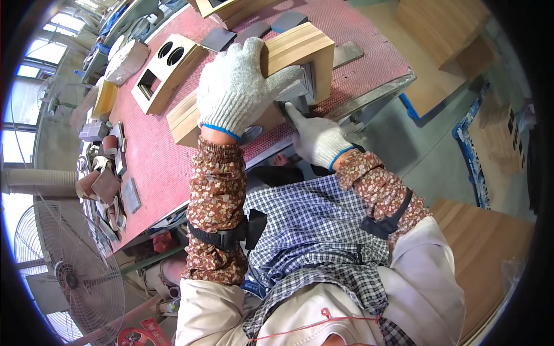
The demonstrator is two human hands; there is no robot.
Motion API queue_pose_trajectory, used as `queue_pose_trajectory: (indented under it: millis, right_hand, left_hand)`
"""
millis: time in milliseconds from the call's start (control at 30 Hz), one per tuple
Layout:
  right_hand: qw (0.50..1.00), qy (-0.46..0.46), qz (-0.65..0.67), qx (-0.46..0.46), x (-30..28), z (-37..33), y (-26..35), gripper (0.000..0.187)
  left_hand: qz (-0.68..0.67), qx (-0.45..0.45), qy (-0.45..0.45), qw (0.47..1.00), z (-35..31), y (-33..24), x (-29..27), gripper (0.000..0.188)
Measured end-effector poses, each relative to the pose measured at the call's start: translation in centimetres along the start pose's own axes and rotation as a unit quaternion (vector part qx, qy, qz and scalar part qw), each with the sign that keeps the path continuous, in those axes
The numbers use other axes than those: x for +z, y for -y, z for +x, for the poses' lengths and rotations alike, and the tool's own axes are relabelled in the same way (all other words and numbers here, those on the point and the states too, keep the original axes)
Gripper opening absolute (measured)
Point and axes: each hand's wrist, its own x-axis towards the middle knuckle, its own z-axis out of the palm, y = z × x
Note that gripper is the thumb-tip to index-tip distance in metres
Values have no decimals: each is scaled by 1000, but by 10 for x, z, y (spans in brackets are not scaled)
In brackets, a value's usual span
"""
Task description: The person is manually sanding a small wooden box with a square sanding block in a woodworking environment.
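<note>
A light wooden box (300, 47) with openings in its side stands tilted at the near edge of the red mesh-covered table (167, 173). My left hand (234, 86), in a white knit glove, lies over its top and grips it, fingers bent around the wood. On the near side, my right hand (320, 138), also gloved, is close against the box's open face. Its fingers press on a small dark flat piece (285, 112), mostly covered by the hand. A round hole (251, 134) in the box shows below my left wrist.
Another wooden box (168, 72) with two round holes lies at the left. Dark flat pads (218, 39) and a further box (231, 11) sit at the back. Worn abrasive pieces (107, 184) crowd the table's left edge, near a fan (69, 275). Wooden panels (441, 29) stand at the right.
</note>
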Motion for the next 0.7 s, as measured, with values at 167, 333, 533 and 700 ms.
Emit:
queue_pose_trajectory:
  millis: [167, 333, 533, 700]
  right_hand:
    - [994, -84, 60, 39, -6, 26, -13, 72]
    - [998, -56, 21, 5, 8, 15, -8, 69]
    - [994, -80, -47, 49, 7, 31, -13, 74]
    - [992, -73, -84, 52, 0, 17, -25, 77]
  left_hand:
    - [9, 15, -1, 1000, 1, 1, 3, 69]
    - [9, 25, -15, 1000, 0, 3, 4, 67]
    - [18, 27, -29, 999, -4, 3, 5, 68]
    - [24, 47, -50, 997, 2, 4, 10, 72]
